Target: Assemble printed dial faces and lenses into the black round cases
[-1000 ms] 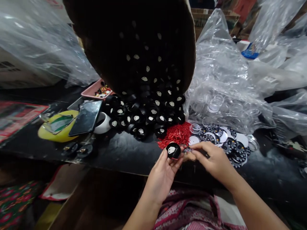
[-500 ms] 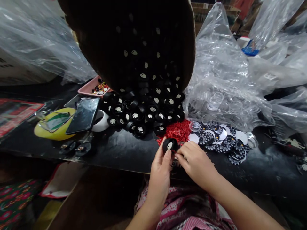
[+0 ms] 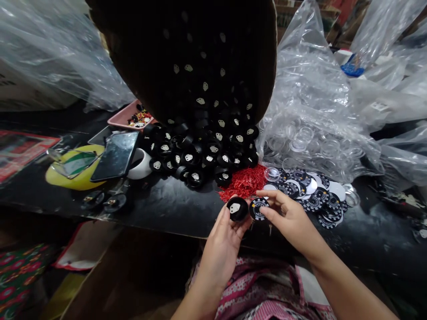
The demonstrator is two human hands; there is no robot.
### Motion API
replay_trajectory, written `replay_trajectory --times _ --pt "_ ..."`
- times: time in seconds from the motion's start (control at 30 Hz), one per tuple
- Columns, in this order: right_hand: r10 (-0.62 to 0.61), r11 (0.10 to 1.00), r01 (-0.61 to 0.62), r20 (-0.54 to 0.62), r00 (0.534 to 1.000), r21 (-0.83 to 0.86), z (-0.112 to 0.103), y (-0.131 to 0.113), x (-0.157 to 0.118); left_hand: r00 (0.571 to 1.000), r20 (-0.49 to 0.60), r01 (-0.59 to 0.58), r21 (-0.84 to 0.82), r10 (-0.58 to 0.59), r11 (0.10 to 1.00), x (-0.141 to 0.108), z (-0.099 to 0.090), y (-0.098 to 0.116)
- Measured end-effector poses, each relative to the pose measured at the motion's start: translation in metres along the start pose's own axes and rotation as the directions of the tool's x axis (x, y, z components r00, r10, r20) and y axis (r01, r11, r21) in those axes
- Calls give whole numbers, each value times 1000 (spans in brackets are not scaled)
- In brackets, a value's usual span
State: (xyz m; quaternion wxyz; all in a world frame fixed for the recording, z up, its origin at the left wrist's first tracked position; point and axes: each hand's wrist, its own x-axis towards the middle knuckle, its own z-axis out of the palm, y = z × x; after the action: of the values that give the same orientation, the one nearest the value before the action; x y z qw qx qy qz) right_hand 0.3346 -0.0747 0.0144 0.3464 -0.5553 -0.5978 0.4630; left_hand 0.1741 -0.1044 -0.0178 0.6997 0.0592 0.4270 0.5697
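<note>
Both hands meet over the tabletop (image 3: 187, 213) near its front edge, forearms converging. Left hand (image 3: 227, 235), palm upturned: grips one black cup (image 3: 240, 216) bearing one white plate (image 3: 234, 208). Right hand (image 3: 288, 215): pinches one printed dial (image 3: 256, 212), thumb on its face, just beside the cup; its markings are too small to read. Beyond: one heap of red slivers (image 3: 245, 181); overlapping spare dials (image 3: 315, 202) toward the right edge and piled cups (image 3: 203, 153) behind, both too many to count. Toward the left edge: one phone (image 3: 116, 155), two black discs (image 3: 115, 202), one pink tray (image 3: 120, 118).
</note>
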Motion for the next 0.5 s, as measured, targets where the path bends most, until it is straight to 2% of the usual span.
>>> replay_trajectory --times 0.13,0.37,0.5 --pt "-32 997 26 -80 996 -72 0 -5 -5 997 71 -14 47 10 999 -2 4 -5" --pt "-77 987 65 -81 994 -148 14 -12 -8 988 155 -35 185 6 982 -10 5 -16" --pt "13 997 -17 -53 999 -70 11 -9 -7 982 188 -61 263 10 963 -8 -2 -18"
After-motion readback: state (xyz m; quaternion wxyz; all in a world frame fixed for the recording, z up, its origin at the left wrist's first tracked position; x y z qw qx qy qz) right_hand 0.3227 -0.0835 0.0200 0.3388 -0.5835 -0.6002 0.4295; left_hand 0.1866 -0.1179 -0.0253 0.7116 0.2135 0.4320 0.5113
